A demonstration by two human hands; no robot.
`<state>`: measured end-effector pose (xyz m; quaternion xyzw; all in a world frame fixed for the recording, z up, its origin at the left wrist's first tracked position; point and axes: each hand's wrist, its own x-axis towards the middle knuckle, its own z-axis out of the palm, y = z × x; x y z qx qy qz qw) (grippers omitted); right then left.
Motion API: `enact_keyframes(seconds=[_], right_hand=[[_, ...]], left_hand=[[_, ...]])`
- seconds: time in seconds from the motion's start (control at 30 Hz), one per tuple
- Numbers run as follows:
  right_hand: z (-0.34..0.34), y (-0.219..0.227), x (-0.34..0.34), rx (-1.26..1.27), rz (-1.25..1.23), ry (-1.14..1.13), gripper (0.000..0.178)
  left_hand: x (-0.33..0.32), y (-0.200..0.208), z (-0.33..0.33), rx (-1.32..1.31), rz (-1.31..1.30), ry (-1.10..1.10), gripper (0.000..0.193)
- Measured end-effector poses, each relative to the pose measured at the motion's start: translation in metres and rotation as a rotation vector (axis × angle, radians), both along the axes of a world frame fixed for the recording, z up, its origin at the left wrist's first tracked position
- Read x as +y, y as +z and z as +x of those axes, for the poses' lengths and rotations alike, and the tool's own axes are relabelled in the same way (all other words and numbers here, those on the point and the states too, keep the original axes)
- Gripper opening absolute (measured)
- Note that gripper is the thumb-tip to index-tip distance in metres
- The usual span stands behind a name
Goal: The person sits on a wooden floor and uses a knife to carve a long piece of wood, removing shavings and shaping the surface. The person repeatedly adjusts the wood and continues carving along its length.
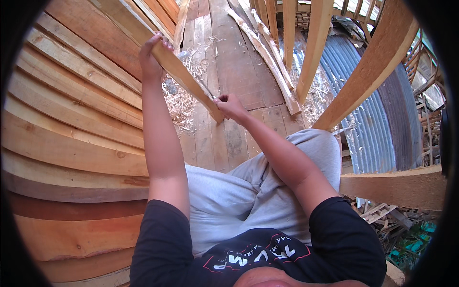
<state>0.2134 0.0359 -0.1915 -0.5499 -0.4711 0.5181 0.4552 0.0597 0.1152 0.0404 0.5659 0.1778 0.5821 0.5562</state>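
Note:
A long wooden board [180,71] slants from the upper left down toward the middle, its lower end hanging over the plank floor. High on this board, my left hand [155,52] is closed round it, with the fingers curled over the far edge. Close to the lower end is my right hand [230,106], its fingers pinched together at the board's edge. A thin dark strip or tool [206,90] runs along that edge to the right fingertips; it is too small to name.
Stacked timber boards [76,115] line the left side. Wood shavings [179,103] litter the plank floor [234,57]. Two pale rough poles [260,48] lie ahead. Upright wooden posts [313,43] stand at the right, with corrugated metal sheets [358,100] beyond them.

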Motion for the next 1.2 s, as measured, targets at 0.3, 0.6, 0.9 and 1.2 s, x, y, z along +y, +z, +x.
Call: enact_keyframes(seconds=[0.3, 0.6, 0.9, 1.2], right_hand=[[0.003, -0.016, -0.004, 0.067, -0.606, 0.384, 0.041], [-0.024, -0.011, -0.019, -0.413, -0.126, 0.194, 0.053], [-0.009, 0.007, -0.018, -0.620, -0.059, 0.364, 0.047], [-0.047, 0.030, 0.000, -0.547, -0.153, 0.260, 0.038]], left_hand=[[0.008, -0.006, -0.027, -0.060, -0.028, 0.213, 0.017], [-0.072, -0.021, -0.073, -0.122, 0.063, 0.238, 0.016], [-0.099, -0.027, -0.092, -0.182, 0.119, 0.233, 0.018], [-0.104, -0.018, -0.082, -0.072, 0.196, 0.095, 0.027]])
